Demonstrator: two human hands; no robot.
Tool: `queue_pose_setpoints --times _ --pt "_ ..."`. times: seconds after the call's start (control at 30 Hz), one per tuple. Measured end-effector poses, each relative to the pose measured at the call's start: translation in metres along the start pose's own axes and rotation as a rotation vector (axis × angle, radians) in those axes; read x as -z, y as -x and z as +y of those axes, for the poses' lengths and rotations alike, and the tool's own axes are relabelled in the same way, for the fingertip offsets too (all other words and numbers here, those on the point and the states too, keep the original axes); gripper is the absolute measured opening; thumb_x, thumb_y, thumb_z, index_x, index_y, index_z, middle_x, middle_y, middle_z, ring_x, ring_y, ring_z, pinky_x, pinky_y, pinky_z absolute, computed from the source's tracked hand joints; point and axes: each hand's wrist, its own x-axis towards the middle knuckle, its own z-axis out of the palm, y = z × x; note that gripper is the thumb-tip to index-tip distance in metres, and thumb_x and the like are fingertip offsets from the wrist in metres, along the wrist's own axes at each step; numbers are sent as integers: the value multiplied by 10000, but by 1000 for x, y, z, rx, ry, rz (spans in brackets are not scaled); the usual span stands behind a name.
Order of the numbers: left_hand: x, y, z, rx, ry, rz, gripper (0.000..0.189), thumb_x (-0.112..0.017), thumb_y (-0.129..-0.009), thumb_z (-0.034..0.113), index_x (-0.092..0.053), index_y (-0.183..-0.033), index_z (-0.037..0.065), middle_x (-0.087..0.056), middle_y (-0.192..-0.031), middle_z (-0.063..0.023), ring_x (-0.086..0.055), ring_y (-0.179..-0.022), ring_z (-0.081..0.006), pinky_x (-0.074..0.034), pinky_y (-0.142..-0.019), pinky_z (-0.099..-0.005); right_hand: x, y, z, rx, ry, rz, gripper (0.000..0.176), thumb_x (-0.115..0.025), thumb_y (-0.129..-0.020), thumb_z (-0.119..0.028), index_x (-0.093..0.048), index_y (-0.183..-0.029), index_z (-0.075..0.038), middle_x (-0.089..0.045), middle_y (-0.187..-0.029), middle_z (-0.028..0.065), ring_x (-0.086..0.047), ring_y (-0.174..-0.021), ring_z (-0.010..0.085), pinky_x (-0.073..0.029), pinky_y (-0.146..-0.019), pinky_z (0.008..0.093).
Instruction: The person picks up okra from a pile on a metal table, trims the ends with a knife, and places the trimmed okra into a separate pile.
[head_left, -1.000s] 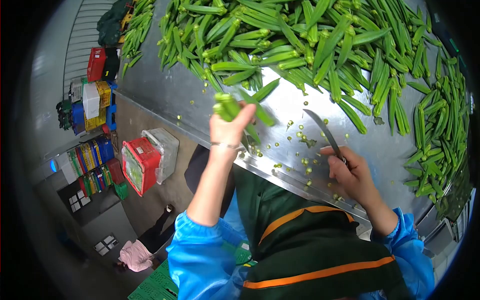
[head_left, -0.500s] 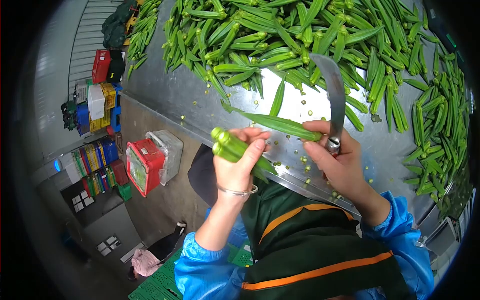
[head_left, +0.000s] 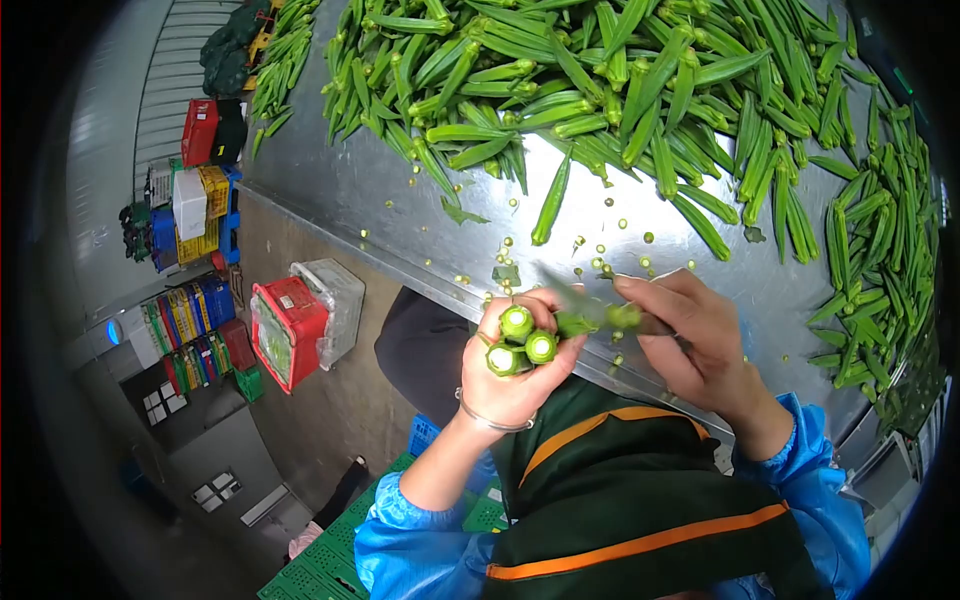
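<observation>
Three cut okra (head_left: 517,322) sit in the grip of my left hand (head_left: 510,385), their pale stem ends facing up. Close to its right, my right hand (head_left: 700,345) holds the knife (head_left: 560,287), whose blade is smeared by motion. A blurred okra (head_left: 600,318) lies between the two hands, its stem end near my right fingertips. Beyond the hands, a single okra (head_left: 552,200) rests on the metal table (head_left: 330,195), in front of a large okra pile (head_left: 560,85).
More okra (head_left: 870,250) lie along the table's right side. Small cut ends and leaf scraps dot the metal near the hands. On the floor at left stand a red crate (head_left: 290,330) and stacked containers (head_left: 195,210). Green crates (head_left: 325,560) are below, beside a partly visible person.
The knife blade has swung down and left towards my left hand. My left hand has turned its okra ends up. The long okra has moved down between the hands. A leaf scrap now lies on the table.
</observation>
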Motion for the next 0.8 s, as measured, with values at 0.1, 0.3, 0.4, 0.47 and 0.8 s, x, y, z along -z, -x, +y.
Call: queue_pose_setpoints --times 0.1,0.3,0.4,0.47,0.8 --pt "0 8 -2 37 112 5 255 -661 -724 -36 -484 -900 12 -583 -1010 -112 -554 -904 -150 -453 -781 -278 -5 -3 6 201 265 47 459 -670 -664 -81 -598 -1116 -110 -551 -750 39 -550 -602 164 -432 -517 266" --pt "-4 11 21 133 9 72 267 -671 -718 -28 -537 -947 -5 -594 -985 -91 -559 -868 -114 -457 -766 -254 -6 -9 4 259 432 25 460 -673 -641 -168 -617 -1097 -167 -499 -669 -9 -516 -557 149 -391 -465 269" --pt "-4 12 22 156 -24 67 257 -674 -714 -28 -539 -932 -3 -600 -960 -77 -562 -858 -105 -458 -755 -242 -2 -9 5 223 448 -25 469 -667 -645 -151 -606 -1110 -159 -499 -667 -4 -521 -564 159 -403 -482 275" --pt "5 16 12 175 6 37 231 -680 -708 -32 -528 -878 5 -602 -939 -77 -571 -843 -111 -461 -752 -243 5 -3 14 31 560 -194 420 -638 -703 -147 -592 -1120 -139 -512 -676 20 -518 -567 183 -406 -495 280" --pt "8 -19 -21 588 1590 -20 329 -543 -852 164 -489 -1163 67 -532 -1184 -59 -494 -1113 -211 -447 -852 -428 6 27 12 -684 -433 37 267 -447 -914 -196 -553 -1110 -50 -496 -634 -17 -400 -517 24 -322 -457 207"
